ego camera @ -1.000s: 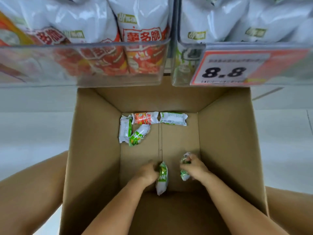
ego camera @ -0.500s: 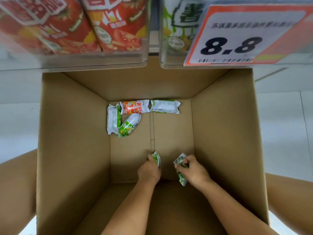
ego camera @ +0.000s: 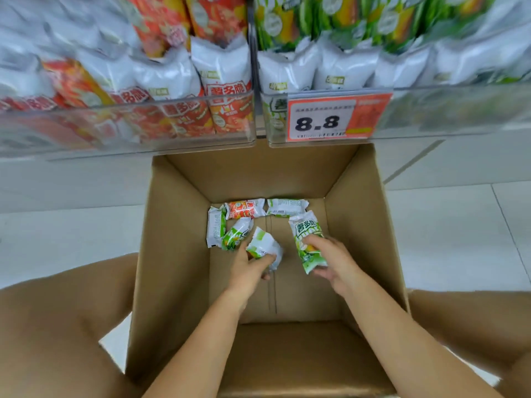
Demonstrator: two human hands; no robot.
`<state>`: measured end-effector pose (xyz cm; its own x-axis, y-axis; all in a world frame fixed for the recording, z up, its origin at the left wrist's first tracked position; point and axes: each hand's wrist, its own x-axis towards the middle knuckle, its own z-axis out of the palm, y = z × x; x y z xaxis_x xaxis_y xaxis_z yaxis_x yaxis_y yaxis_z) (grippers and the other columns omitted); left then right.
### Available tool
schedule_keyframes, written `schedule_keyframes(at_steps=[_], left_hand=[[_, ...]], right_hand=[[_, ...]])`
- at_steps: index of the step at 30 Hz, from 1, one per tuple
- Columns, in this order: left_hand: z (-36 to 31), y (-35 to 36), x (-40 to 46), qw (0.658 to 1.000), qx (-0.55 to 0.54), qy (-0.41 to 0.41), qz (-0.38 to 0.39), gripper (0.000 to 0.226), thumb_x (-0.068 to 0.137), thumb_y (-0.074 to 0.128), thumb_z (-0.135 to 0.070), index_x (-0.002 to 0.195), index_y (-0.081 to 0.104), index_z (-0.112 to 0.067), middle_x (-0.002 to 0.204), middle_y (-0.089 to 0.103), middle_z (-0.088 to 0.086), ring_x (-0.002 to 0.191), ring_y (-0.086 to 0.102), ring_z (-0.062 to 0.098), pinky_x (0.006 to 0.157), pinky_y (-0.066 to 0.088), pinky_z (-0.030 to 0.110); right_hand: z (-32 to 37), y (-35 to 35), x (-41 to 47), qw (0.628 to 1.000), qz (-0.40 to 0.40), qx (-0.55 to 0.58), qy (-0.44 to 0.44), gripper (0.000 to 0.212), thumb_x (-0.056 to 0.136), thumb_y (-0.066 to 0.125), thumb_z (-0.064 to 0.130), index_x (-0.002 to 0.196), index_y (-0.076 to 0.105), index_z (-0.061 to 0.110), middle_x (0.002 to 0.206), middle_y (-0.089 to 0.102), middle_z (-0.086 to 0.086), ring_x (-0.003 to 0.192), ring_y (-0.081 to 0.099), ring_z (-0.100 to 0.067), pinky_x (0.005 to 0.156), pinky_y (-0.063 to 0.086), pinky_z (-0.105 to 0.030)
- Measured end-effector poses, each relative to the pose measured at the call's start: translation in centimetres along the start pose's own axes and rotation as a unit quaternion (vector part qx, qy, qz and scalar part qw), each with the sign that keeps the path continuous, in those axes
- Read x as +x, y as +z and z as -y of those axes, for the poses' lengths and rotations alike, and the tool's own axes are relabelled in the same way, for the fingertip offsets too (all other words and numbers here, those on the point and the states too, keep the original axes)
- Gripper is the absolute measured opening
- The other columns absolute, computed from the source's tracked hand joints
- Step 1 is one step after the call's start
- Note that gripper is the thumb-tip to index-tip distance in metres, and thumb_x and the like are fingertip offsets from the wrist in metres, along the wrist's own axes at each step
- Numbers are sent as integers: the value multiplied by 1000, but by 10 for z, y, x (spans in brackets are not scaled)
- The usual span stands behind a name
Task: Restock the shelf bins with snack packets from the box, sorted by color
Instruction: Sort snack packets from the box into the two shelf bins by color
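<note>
A green packet (ego camera: 309, 245) is gripped in the right hand (ego camera: 333, 259), its long axis running near to far and its printed top pointing toward the shelf. A second green packet (ego camera: 263, 247), crumpled and tilted, is clutched in the left hand (ego camera: 250, 265). Both hands are held apart inside the cardboard box (ego camera: 178, 254), above its floor, each clamped on its own packet. Four packets are left on the box floor against the far wall: an orange packet (ego camera: 244, 208), a green-and-white packet (ego camera: 286, 207) to its right, and two more green ones (ego camera: 217, 229) (ego camera: 237, 234) at the far left. Beyond the box, two clear shelf bins are seen side by side: the left bin (ego camera: 129, 124) is filled with orange packs, and the right bin (ego camera: 459, 110), with a price tag (ego camera: 324, 119) on its front, is filled with green packs. The coming move is judged to turn on this: the green bin lies far and to the right of both hands, so both packets would have to be lifted out and carried forward. The right hand is the nearer to that bin, while the left would have to be carried rightward past the divider between the bins. The lone orange packet is nearer to the left hand.
</note>
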<state>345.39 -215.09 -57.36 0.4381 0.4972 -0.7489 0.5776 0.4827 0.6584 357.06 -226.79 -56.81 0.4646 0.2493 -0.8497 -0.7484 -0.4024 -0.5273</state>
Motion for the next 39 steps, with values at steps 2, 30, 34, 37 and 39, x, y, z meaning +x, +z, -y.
schedule_keyframes(at_steps=[2,30,34,37,39], left_hand=[[-23,-3,-28,995,-84,25,44,53,89,62,-1,129,40,-27,99,68,5,66,69,15,50,51,19],[-148,33,-204,924,-112,317,185,55,78,73,-13,129,54,-22,120,68,4,112,63,25,101,45,51],[-160,67,-208,918,-70,350,173,36,88,64,-22,122,55,-31,104,70,-21,97,66,-3,77,52,16],[-173,93,-207,920,-49,347,178,27,90,63,-18,107,55,-38,86,67,-36,79,62,-18,59,45,3],[-183,111,-203,919,-43,350,175,28,90,63,-18,103,54,-40,86,66,-38,78,59,-21,58,43,1]], right_hand=[[25,-1,-25,998,28,0,-51,38,82,69,19,117,58,10,96,68,-8,80,65,-20,67,52,-31],[95,-65,-222,927,109,20,-357,34,85,71,31,109,68,8,103,73,-14,100,68,-33,88,55,-43],[108,-84,-228,913,33,-16,-406,30,76,69,42,85,72,14,76,74,2,74,70,-14,65,51,-21],[121,-99,-221,900,-34,-28,-433,34,73,78,42,98,68,21,85,74,8,82,69,-8,78,55,-33],[131,-108,-212,894,-84,-13,-439,47,72,82,36,111,59,26,97,73,8,90,69,-7,85,55,-39]])
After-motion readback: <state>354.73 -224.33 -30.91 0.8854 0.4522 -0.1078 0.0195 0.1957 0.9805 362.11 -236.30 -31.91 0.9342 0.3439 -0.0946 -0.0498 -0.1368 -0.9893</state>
